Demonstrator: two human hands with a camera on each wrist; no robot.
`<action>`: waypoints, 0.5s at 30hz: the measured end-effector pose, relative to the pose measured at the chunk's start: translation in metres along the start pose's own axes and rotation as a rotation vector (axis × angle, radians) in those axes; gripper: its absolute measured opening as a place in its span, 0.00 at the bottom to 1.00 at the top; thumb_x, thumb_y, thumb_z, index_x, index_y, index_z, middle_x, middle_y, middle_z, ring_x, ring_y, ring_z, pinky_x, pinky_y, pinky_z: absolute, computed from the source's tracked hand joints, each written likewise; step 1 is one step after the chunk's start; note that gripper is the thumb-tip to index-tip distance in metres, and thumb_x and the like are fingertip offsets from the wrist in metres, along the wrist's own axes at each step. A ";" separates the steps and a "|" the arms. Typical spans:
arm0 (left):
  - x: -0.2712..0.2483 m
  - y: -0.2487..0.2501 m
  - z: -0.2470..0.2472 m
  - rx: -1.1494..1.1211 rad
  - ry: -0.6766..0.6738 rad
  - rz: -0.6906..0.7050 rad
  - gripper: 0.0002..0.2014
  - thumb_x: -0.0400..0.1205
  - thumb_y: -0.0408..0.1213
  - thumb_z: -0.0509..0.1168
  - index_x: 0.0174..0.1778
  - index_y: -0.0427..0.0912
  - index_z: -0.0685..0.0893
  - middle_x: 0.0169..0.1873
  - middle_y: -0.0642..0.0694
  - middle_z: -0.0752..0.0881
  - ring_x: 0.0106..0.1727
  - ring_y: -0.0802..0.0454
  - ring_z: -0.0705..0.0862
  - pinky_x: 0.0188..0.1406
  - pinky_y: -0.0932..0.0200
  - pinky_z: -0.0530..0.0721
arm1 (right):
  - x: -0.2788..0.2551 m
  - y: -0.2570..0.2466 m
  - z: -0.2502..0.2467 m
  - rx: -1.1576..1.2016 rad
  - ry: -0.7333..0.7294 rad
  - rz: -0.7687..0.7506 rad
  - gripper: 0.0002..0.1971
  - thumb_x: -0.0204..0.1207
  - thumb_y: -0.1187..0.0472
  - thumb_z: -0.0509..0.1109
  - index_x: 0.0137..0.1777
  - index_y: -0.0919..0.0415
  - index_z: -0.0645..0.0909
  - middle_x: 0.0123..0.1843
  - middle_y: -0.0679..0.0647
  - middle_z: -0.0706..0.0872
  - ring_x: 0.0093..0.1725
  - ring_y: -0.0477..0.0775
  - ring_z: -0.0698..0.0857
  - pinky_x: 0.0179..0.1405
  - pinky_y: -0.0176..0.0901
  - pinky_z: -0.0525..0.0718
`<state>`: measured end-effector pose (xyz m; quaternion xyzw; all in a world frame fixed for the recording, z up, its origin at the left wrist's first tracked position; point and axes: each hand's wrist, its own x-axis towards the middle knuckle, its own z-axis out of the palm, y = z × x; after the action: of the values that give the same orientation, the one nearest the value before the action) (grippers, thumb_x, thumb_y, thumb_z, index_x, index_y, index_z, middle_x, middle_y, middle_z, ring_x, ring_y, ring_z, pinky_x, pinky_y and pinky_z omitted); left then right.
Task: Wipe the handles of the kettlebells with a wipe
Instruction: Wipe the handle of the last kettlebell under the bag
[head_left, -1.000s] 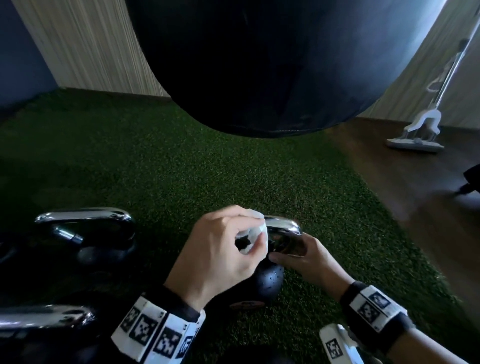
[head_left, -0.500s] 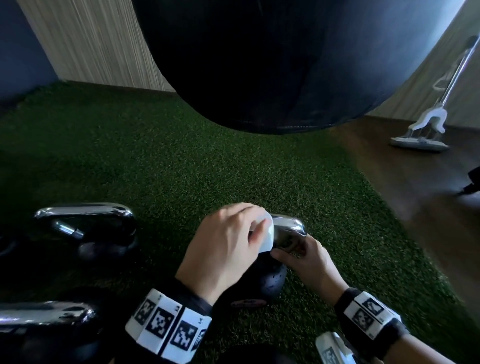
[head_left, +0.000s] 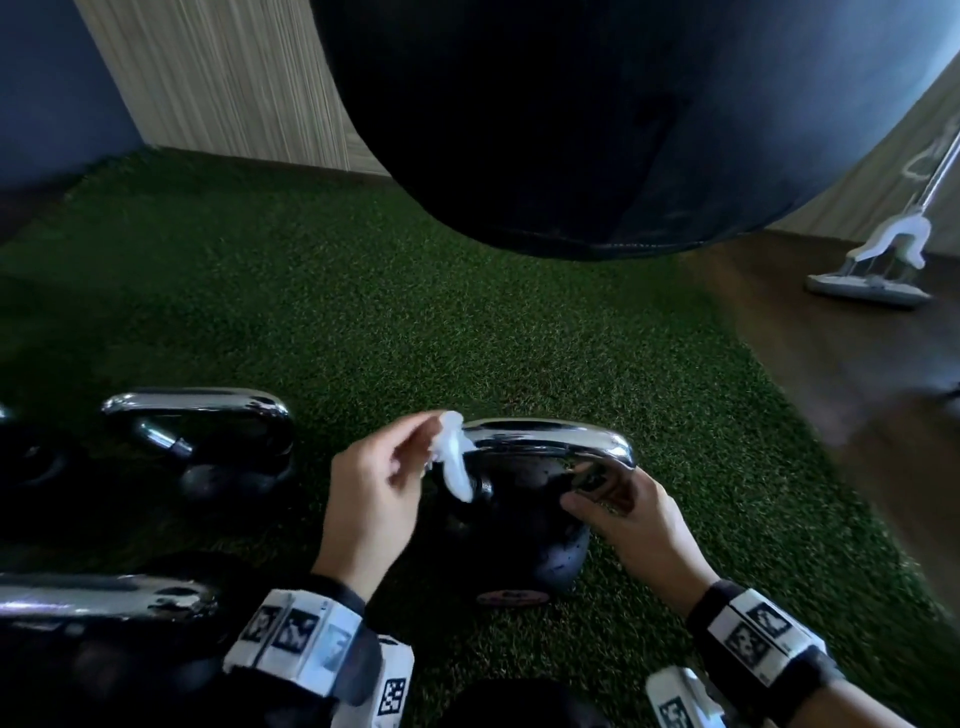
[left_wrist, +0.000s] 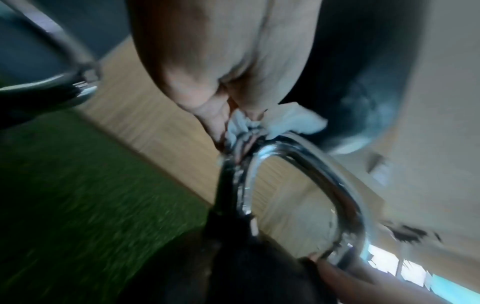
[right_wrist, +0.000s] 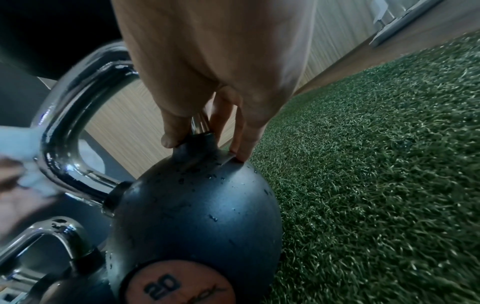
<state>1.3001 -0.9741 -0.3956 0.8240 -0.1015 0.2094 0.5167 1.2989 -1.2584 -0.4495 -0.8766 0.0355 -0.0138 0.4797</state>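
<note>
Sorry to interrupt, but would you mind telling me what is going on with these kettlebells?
A person is cleaning kettlebell handles on the green turf. The left hand pinches a white wipe against the left end of the chrome handle of the kettlebell marked 20, while the right hand steadies it at the handle's right base. More kettlebells stand to the left, and a mop rests on the wooden floor beyond.

head: we look down from above | wrists: we sit close, facing inward | shared: kettlebell handle (head_left: 545, 439)
</note>
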 end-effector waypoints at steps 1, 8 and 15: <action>-0.002 -0.009 -0.001 -0.076 -0.017 -0.105 0.12 0.87 0.33 0.66 0.62 0.46 0.91 0.56 0.58 0.93 0.56 0.60 0.91 0.53 0.75 0.83 | 0.000 0.000 0.000 -0.001 0.001 -0.005 0.19 0.67 0.42 0.85 0.56 0.44 0.89 0.50 0.36 0.93 0.51 0.34 0.90 0.56 0.44 0.88; -0.015 -0.014 0.010 -0.254 0.059 -0.205 0.11 0.88 0.37 0.65 0.62 0.45 0.91 0.52 0.53 0.94 0.53 0.54 0.92 0.53 0.58 0.89 | -0.004 -0.004 0.001 -0.008 0.017 -0.015 0.18 0.66 0.42 0.84 0.54 0.43 0.88 0.48 0.35 0.93 0.49 0.31 0.89 0.49 0.36 0.84; -0.042 -0.034 0.033 -0.520 0.033 -0.545 0.20 0.86 0.21 0.59 0.45 0.45 0.93 0.36 0.41 0.89 0.40 0.45 0.85 0.49 0.47 0.84 | 0.001 -0.001 0.001 0.078 -0.040 0.040 0.27 0.61 0.38 0.87 0.57 0.47 0.88 0.51 0.40 0.94 0.53 0.40 0.91 0.59 0.50 0.89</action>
<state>1.2834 -0.9905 -0.4551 0.6585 0.0802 0.0448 0.7470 1.3001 -1.2572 -0.4490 -0.8566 0.0430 0.0122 0.5141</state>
